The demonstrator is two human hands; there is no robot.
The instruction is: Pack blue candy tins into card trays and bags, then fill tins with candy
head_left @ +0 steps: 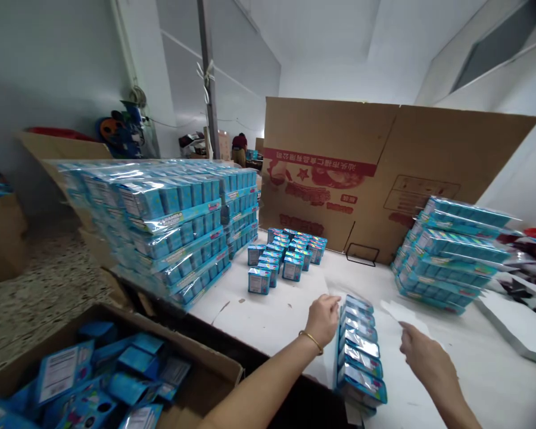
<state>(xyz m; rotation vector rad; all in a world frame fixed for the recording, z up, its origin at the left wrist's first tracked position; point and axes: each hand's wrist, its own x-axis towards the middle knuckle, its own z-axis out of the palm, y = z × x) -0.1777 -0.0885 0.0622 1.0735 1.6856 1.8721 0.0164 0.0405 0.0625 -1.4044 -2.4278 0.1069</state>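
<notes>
1. By the lower left corner, an open carton (214, 364) is filled with jumbled blue cartons (65, 369), some of them tipped on their sides; its near part is cut off by the frame.
2. A single row of blue boxes is held in the tray (361, 357), whose tops are covered by bright reflections.
3. Film-wrapped trays are piled in a left stack (174, 226) and a right stack (455, 256); small boxes are seen through the film.
4. Loose boxes (281, 256) are grouped on the white table (245, 316), the rear ones partly hidden by those in front.
5. Behind them, a printed cardboard panel (330, 131) is stood upright, its lettering inverted.
6. Both forearms are cropped below, and the items at the right edge are blurred.
7. The tray is placed between the hands. The left hand (324, 319) is held at its far left corner, fingers bent; whether the tray is pinched cannot be told.
8. The right hand (429, 357) is held apart from the tray, beside a white sheet (402, 313); whether the sheet is gripped cannot be told.
</notes>
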